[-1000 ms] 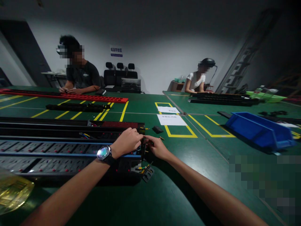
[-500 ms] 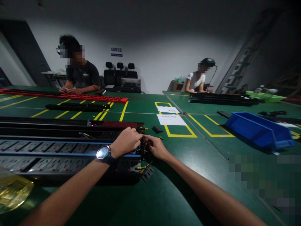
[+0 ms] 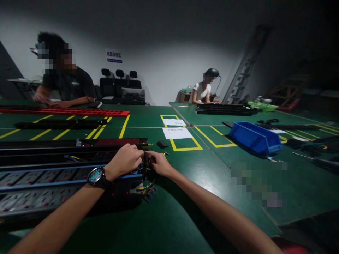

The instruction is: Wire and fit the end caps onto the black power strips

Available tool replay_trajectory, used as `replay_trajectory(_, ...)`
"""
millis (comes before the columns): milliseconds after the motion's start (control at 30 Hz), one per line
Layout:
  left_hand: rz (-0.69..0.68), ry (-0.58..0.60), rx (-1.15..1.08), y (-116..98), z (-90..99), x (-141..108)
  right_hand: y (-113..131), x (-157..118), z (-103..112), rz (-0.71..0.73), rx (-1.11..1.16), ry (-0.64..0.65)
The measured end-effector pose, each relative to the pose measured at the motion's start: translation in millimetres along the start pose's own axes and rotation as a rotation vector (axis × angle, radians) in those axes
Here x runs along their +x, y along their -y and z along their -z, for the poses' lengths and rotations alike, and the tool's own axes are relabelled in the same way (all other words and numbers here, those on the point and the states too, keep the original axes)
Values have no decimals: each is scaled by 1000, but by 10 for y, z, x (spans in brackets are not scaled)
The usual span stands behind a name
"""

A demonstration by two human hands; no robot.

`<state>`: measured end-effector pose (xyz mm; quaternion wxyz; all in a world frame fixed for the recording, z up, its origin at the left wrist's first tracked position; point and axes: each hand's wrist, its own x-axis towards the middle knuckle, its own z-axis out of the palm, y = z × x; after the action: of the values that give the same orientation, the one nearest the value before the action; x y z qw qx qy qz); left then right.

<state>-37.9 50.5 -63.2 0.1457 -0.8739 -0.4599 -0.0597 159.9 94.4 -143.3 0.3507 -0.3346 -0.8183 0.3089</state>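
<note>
Long socket strips point(image 3: 39, 173) with blue edges and small red parts lie across the left of the green table. My left hand point(image 3: 126, 159), with a watch on its wrist, is closed at the right end of one strip. Facing it, my right hand point(image 3: 160, 164) is closed on something I cannot make out at the same end; its fingertips nearly meet the left ones. A loose black end piece point(image 3: 150, 192) with coloured wires hangs from the nearer strip. Beyond the hands lies a small black part point(image 3: 162, 144).
Two white papers point(image 3: 177, 133) lie inside yellow tape. A blue bin point(image 3: 255, 137) stands to the right. Two people sit across the table, near a red rack point(image 3: 106, 112) and black strips point(image 3: 225, 110). A green tray point(image 3: 265, 106) is at the far right.
The view has turned right, so everything sits farther left and more of the right side shows. The yellow transparent object at lower left has left view. Both hands remain at the strip's end.
</note>
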Motion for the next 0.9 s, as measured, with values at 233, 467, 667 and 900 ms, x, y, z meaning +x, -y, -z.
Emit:
replay_trajectory(233,-46,-6,-55,77,-28,20,86,-8,82,23,-51,50)
replay_trajectory(467,0,-26,-35,54,-22,30,44,1,40,-17,21,15)
replay_trajectory(667,-24,17,-103,89,-33,30,58,-8,69,30,2,59)
replay_trajectory(900,55,46,-77,25,7,20,34,-15,30,-21,47,10)
